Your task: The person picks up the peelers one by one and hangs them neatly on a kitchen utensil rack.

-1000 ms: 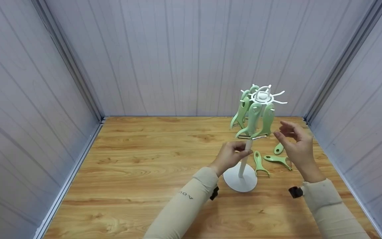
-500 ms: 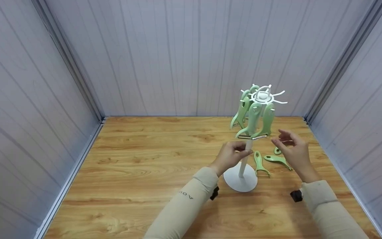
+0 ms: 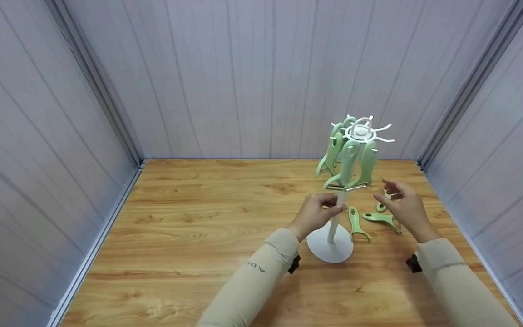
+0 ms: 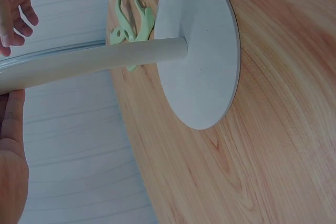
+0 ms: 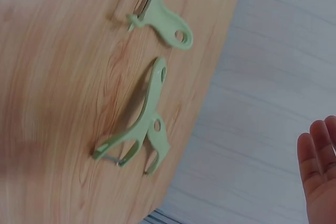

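My left hand [image 3: 314, 212] pinches the white pole [image 4: 131, 53] of an upright stand between thumb and fingers, below its hanging load. Several light green peelers [image 3: 348, 161] hang from the hooked top ring [image 3: 361, 133], on its left and front side. To the right of the stand my right hand [image 3: 406, 206] hovers with loosely bent fingers, holding nothing. Under and beside it on the tabletop lie three loose green peelers: one near the base [image 3: 355, 222], one at middle [image 5: 147, 108], and a farther peeler [image 5: 158, 140] partly hidden by the right hand in the head view.
The stand's round white base [image 4: 210, 87] rests flat on the wooden table [image 3: 198, 227]. Bare hooks [image 3: 385, 140] stick out on the ring's right side. Pale panelled walls [image 3: 252, 81] enclose the table at the back and both sides.
My right hand has lowered slightly toward the loose peelers, and its forearm has shifted a little right. The left hand keeps its hold on the pole; the hanging peelers stay put.
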Demonstrator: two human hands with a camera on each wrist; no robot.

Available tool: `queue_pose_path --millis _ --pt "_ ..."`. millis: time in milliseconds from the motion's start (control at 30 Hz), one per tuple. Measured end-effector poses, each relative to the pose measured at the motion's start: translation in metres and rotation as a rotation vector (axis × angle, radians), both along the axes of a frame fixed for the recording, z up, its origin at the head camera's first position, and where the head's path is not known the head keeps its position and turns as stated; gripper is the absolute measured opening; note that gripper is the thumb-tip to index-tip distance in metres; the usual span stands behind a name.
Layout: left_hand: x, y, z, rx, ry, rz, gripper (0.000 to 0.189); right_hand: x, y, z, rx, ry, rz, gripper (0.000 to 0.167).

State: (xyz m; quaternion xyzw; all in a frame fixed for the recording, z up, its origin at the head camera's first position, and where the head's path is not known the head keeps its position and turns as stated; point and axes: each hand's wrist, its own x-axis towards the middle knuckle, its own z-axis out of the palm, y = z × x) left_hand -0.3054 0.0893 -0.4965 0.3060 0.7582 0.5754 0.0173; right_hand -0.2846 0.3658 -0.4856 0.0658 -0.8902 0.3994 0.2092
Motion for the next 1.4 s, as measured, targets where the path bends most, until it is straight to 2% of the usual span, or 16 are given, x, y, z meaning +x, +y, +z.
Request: queue_pose_path --millis 267,500,767,1000,1267,1400 --pt "0.000 -0.001 0.000 0.002 -0.009 0.006 0.018 -0.011 0.014 0.000 0.159 -0.055 0.054 0.058" --pt "0.000 0.000 0.001 0.002 0.003 -0.002 0.019 -0.017 0.029 -0.008 0.180 -0.133 0.103 0.060" --pt "0.000 -0.001 0.001 -0.018 0.023 -0.001 0.020 -0.019 0.035 -0.019 0.231 -0.268 0.115 0.066" --pt "-0.001 -0.001 0.001 -0.007 0.010 -0.001 0.020 -0.024 0.036 -0.037 0.224 -0.308 0.123 0.068" --pt "0.000 -0.001 0.001 -0.013 -0.005 -0.003 0.022 -0.024 0.044 -0.056 0.217 -0.400 0.118 0.069" --pt "0.000 -0.001 0.001 -0.010 -0.011 -0.004 0.023 -0.023 0.046 -0.062 0.214 -0.402 0.129 0.065"
